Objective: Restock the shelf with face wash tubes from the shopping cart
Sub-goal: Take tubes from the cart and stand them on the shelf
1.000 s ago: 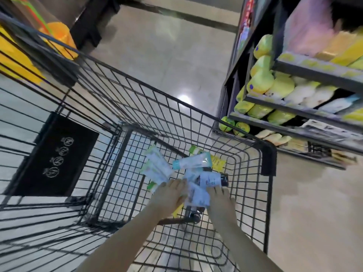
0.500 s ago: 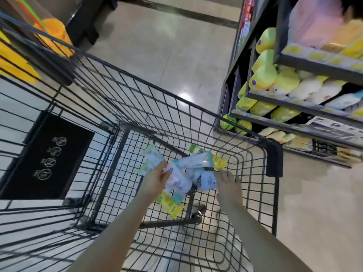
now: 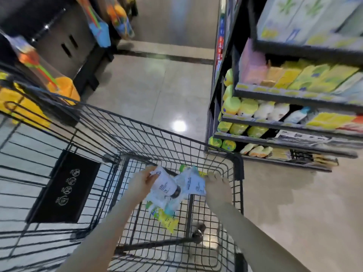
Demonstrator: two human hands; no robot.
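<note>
Both hands are down inside the black wire shopping cart [image 3: 137, 132]. My left hand [image 3: 140, 182] grips a bunch of white face wash tubes [image 3: 165, 188], one with a dark cap. My right hand [image 3: 217, 186] holds other white and pale blue face wash tubes [image 3: 194, 183] beside them. A yellow and green tube [image 3: 166, 217] hangs at the bottom of the left bunch; whether it is gripped or lies on the cart floor is unclear. The shelf [image 3: 284, 96] stands to the right of the cart.
The shelf holds yellow bottles [image 3: 231, 105], white bottles and boxed goods on several levels. A black child-seat flap [image 3: 64, 187] sits at the cart's left. Bright toys and a yellow display [image 3: 62, 87] stand at the left across a glossy tiled aisle [image 3: 157, 85].
Both hands have lifted higher in the cart with tubes gathered in them. The view has tilted up, so more of the shelf and aisle shows.
</note>
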